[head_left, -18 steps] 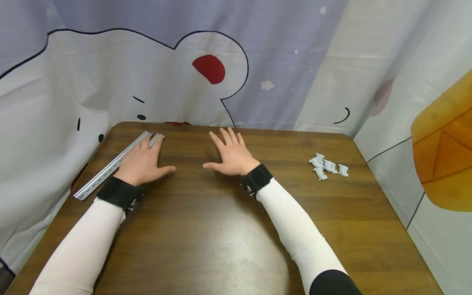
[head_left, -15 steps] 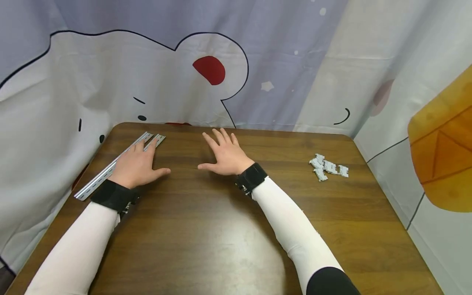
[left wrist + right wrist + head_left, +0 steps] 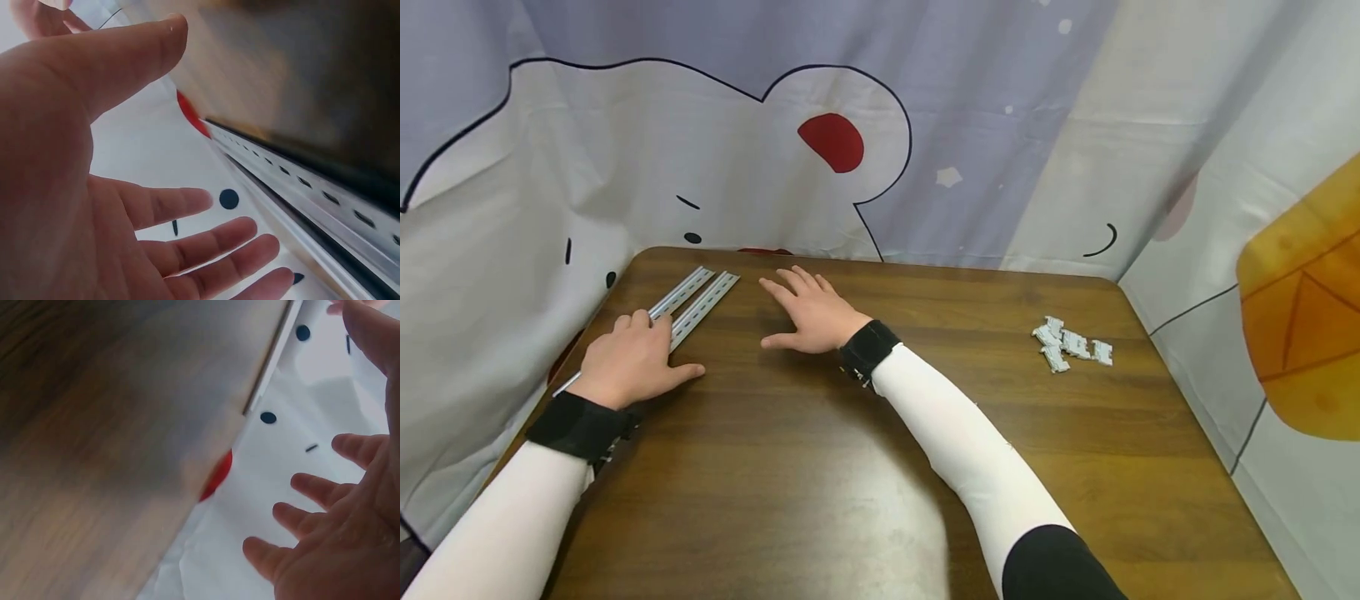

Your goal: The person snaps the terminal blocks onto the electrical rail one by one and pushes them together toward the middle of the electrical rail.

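Two slotted metal DIN rails lie side by side at the table's left, pointing away from me: a left rail (image 3: 681, 290) and a right rail (image 3: 706, 308). Over their near halves hovers my left hand (image 3: 634, 360), thumb spread to the right and fingers loosely extended, hiding part of both. In the left wrist view its palm and fingers hold nothing, and the slotted rail (image 3: 304, 181) runs beyond them. My right hand (image 3: 814, 313) is over the table right of the rails, palm down with fingers spread. The right wrist view shows that hand (image 3: 337, 525) holding nothing.
A small cluster of pale grey plastic clips (image 3: 1054, 337) lies on the right side of the brown wooden table (image 3: 820, 467). A printed curtain (image 3: 970, 125) hangs behind the table's far edge and along its sides.
Both hands have moved left, the left one also drawing nearer to me, so more of the rails' far ends shows. The rails and clips have stayed in place.
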The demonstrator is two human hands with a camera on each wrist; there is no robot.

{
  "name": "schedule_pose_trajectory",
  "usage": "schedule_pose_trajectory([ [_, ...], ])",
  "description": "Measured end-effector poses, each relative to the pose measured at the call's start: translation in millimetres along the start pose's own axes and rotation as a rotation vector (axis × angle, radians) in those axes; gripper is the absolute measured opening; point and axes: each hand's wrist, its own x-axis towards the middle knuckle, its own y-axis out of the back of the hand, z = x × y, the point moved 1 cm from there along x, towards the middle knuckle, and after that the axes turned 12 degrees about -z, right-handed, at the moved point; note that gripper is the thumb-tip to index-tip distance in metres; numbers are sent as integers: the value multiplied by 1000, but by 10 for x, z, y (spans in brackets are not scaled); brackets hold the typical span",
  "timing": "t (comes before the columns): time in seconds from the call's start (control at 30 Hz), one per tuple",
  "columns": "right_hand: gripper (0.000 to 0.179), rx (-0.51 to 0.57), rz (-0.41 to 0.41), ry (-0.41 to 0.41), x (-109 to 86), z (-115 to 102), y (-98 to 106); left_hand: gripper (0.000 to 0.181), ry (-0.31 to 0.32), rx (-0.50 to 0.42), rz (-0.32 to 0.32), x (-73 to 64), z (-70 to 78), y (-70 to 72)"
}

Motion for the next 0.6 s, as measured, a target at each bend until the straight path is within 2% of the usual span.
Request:
schedule_pose_trajectory([
  [0.3,97,8,-84,87,247,-240,6,77,46,-37,-47,-134,-161,7],
  [0.6,95,-19,-118,106,492,-387,-61,63,59,-47,-125,-206,-270,19],
])
